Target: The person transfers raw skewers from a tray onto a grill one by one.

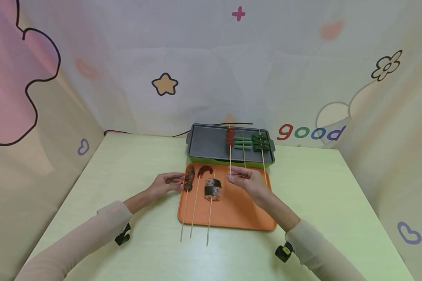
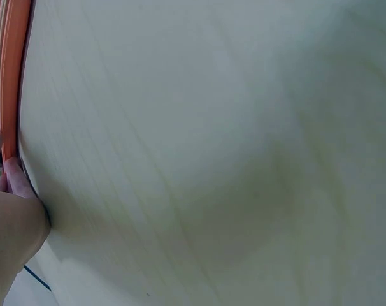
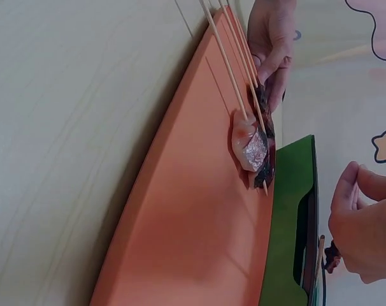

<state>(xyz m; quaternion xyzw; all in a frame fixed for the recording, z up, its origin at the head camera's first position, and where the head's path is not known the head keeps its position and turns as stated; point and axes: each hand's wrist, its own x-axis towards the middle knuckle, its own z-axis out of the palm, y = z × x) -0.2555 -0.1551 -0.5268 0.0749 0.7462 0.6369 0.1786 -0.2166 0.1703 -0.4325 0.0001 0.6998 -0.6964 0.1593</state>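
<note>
Presumably for reach, right hand (image 1: 249, 183) pinches red skewer (image 1: 230, 138) by its stick. Left hand (image 1: 167, 183) grips tray (image 1: 240, 214), likely steadying it.

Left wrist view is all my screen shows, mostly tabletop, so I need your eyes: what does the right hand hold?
Observer: The right hand pinches the stick of a red skewer.
Operator: Where is its red food?
Observer: On or just above the dark pan, left of two green skewers; I can't tell whether it touches.
Operator: How many skewers lie on the orange tray?
Observer: Three skewers, their lower ends jutting past its near edge.
</note>
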